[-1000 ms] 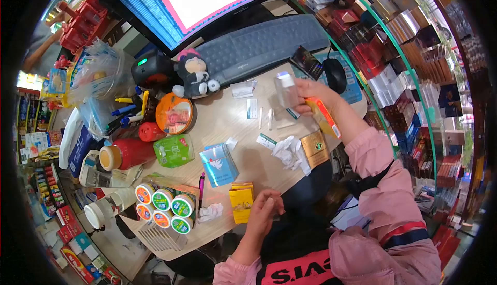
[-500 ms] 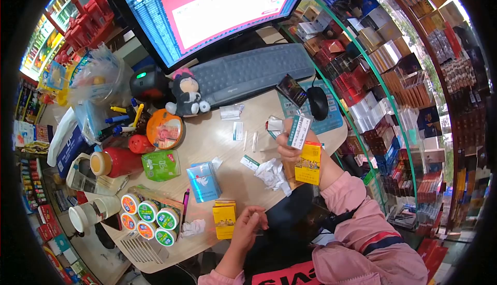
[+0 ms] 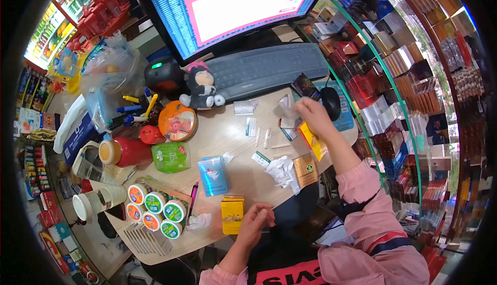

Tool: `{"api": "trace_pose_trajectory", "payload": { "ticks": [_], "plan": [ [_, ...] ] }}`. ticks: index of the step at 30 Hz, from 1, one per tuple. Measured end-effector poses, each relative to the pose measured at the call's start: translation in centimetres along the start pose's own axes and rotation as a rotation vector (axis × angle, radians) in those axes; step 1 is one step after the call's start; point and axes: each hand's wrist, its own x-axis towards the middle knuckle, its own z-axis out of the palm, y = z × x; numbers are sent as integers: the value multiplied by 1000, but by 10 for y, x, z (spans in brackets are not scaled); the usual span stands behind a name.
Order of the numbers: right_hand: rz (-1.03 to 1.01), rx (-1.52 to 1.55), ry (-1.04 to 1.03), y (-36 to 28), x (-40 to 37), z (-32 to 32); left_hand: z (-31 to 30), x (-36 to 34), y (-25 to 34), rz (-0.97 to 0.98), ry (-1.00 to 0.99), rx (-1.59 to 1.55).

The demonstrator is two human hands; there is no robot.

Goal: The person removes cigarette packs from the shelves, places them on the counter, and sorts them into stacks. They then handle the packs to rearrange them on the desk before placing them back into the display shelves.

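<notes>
My right hand (image 3: 315, 117) is closed around a yellow cigarette pack (image 3: 312, 143), which juts out below the palm, tilted. Its fingertips meet a crumpled greyish wrapper (image 3: 286, 110) by the keyboard. Just under that lies a small green-and-white card (image 3: 288, 133). Loosely curled, with nothing in its fingers, my left hand (image 3: 253, 224) rests at the table's near edge. Right beside it stands another yellow cigarette pack (image 3: 233, 215). A gold pack (image 3: 305, 171) lies next to crumpled white paper (image 3: 282, 172), and a light blue cigarette box (image 3: 213, 176) sits farther left.
A keyboard (image 3: 259, 72) and monitor (image 3: 248, 5) fill the back, with a mouse (image 3: 330, 104) to the right. Stacked round tubs (image 3: 154, 202), a red jar (image 3: 127, 151) and a plush doll (image 3: 201, 88) occupy the left. Shelves of packs (image 3: 393, 67) curve along the right.
My right hand has moved up and away with the yellow pack, toward the wrapper; the white card it held no longer shows in it. The gold pack is now uncovered. My left hand stays put.
</notes>
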Motion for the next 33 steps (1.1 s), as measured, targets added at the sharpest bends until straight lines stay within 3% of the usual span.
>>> {"api": "trace_pose_trajectory", "payload": {
  "ticks": [2, 3, 5, 7, 9, 12, 16, 18, 33],
  "plan": [
    [-123, -786, 311, -5, 10, 1, -3, 0, -3, 24, -6, 18],
    [-125, -784, 307, -12, 12, 6, -4, 0, -4, 44, -17, 35],
    [-110, -1070, 312, -29, 14, 22, -4, -1, -3, 48, -11, 38],
    [-208, -1088, 280, -32, 20, 44, -4, -2, -2, 49, -3, 40],
    [-379, -1137, 108, -30, 28, 67, -4, -2, -3, 60, -8, 39],
    [-288, -1245, 40, -30, 46, 86, -4, -3, -3, 70, 1, 23],
    [-206, -962, 77, -27, 58, 74, -8, -5, -4, 101, -7, 14],
    [-169, -589, -21, -28, 57, 62, -10, -5, -6, 108, 0, 15],
    [-14, -413, -126, -32, 41, 46, -7, -4, -5, 63, -13, 18]
  ]
}}
